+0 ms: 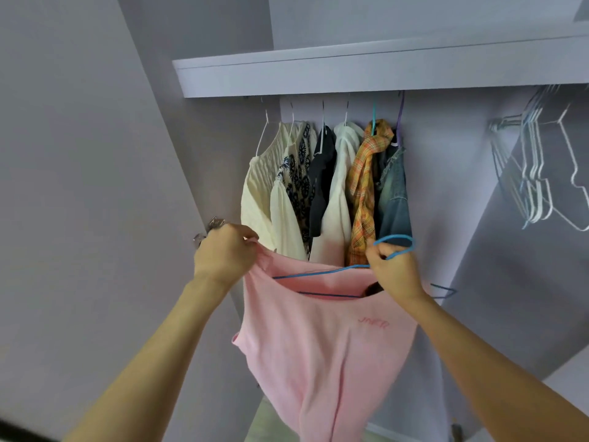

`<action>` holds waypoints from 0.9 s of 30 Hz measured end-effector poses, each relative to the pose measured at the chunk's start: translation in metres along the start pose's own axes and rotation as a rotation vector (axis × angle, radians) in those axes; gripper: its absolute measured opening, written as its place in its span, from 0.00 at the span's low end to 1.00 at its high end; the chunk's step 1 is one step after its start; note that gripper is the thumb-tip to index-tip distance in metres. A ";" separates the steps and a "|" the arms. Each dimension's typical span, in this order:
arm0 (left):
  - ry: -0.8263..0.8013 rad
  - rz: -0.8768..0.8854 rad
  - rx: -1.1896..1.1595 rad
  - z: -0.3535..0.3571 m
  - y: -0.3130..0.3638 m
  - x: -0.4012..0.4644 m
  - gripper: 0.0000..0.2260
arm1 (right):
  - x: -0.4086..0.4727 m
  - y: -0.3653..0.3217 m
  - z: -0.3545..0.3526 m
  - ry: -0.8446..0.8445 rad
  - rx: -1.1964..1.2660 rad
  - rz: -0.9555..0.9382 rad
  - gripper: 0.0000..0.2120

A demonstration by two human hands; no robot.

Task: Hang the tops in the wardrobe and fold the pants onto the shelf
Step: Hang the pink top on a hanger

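Head camera, at the open wardrobe: I hold a pink top up at six o'clock, below six tops already hanging from the rail under the shelf. My left hand is bunched around the left edge of its neckline, fingers curled tight into the cloth. My right hand pinches the neck of a blue wire hanger, whose hook curls above my knuckles while one arm runs inside the neck opening.

The top looks light, soft and limp; it sags wherever I do not hold it, so I judge the shoulder seams the best places to grip while I seat it. The hanger looks thin, springy and slick, so the cloth could slide off.

At three o'clock, a cluster of empty white wire hangers hangs near the frame's edge. The rail itself is hidden behind the shelf's front. The hanger's right arm shows only as a tip past my wrist. The top's embroidered lettering is too faint to read, its hem is cut off below, and no pants are in view.
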State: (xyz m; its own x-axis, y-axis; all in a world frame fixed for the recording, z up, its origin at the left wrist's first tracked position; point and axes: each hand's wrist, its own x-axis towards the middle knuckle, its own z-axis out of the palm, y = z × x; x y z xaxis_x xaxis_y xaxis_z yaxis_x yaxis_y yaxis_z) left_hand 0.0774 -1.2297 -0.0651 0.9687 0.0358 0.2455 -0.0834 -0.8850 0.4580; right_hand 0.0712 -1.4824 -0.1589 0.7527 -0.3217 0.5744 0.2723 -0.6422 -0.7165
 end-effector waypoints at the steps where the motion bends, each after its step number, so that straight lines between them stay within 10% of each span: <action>1: -0.019 0.013 0.052 0.004 0.005 -0.001 0.14 | 0.002 -0.007 0.002 -0.025 -0.014 -0.036 0.28; 8: -0.073 0.252 0.658 0.026 0.018 -0.007 0.12 | 0.015 -0.033 0.014 -0.193 -0.058 -0.049 0.25; 17: -0.209 0.121 -0.121 0.038 0.002 -0.012 0.15 | 0.016 -0.033 0.024 -0.188 0.115 0.132 0.25; 22: -0.139 0.350 0.257 0.056 -0.021 -0.019 0.15 | 0.019 -0.032 0.018 -0.144 0.088 0.067 0.28; 27: -0.064 0.401 0.077 0.076 -0.013 -0.018 0.11 | 0.016 -0.041 0.015 -0.158 0.046 -0.024 0.27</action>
State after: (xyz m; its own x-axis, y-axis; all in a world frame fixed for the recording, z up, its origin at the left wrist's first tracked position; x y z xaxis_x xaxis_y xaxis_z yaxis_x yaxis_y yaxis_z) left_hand 0.0794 -1.2539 -0.1408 0.8757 -0.3456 0.3371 -0.4418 -0.8552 0.2710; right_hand 0.0815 -1.4503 -0.1261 0.8295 -0.1909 0.5248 0.3159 -0.6146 -0.7228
